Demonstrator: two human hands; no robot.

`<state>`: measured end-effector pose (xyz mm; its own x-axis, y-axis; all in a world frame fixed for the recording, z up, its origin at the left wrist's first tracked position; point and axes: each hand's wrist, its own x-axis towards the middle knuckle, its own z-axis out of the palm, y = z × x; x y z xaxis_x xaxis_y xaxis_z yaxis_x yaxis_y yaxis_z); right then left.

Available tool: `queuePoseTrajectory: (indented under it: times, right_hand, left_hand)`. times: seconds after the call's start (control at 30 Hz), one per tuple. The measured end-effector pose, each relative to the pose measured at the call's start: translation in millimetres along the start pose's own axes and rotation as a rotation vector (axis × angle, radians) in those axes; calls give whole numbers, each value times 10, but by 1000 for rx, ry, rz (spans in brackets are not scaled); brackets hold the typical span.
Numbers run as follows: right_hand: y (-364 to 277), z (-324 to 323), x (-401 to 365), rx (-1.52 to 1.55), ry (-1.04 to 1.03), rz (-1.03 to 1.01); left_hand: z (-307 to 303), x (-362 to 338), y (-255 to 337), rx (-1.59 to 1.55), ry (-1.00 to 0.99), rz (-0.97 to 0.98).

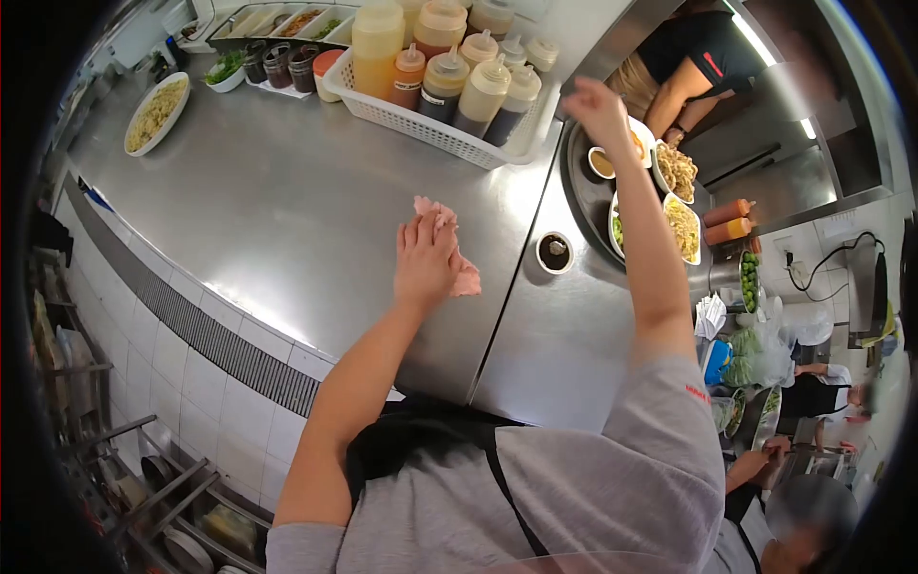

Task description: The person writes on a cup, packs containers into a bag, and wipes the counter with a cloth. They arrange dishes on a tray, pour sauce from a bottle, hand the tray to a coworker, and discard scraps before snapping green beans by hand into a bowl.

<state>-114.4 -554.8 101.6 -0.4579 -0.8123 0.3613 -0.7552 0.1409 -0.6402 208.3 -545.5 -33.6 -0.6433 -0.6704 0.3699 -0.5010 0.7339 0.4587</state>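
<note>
My left hand [426, 263] presses a pink cloth [467, 277] against the steel counter [287, 220], its fingers over the upper part of the cloth. My right hand [598, 110] is raised over the far edge of a round dark tray [578, 182], beside the sauce-bottle basket; its fingers look bent and blurred, and whether they hold anything is not clear. On the tray are a small cup of brown sauce [601, 163], a dish of fried food [676, 172] and a dish of noodles or rice [682, 230]. A cup of dark sauce [555, 253] stands between my arms.
A white basket [430, 122] of squeeze bottles stands at the back. An oval plate of food [157, 115] lies at the left, near jars [277, 69]. Beyond the tray a person's arm [674, 96] reaches in. Other people [813, 392] work at the right.
</note>
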Motion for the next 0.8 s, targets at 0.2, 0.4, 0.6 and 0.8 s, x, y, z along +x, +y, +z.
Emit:
queuePoseTrajectory:
  times: [0.2,0.4,0.6,0.8]
  right_hand:
    - [-342,-187,-1613,-388,-502,-224]
    - [-167,-66,-1891,-466,-665,-92]
    - [-116,-59,-1904,-505,-587,-103]
    - [-188,-196,-1750,-542,-544,-76]
  left_hand:
    - [-12,0,25,-27,88,48]
    - [1,-16,-5,15,6,44]
    - [-1,-12,0,13,-15,39]
    - [-9,-8,5,34,87,101]
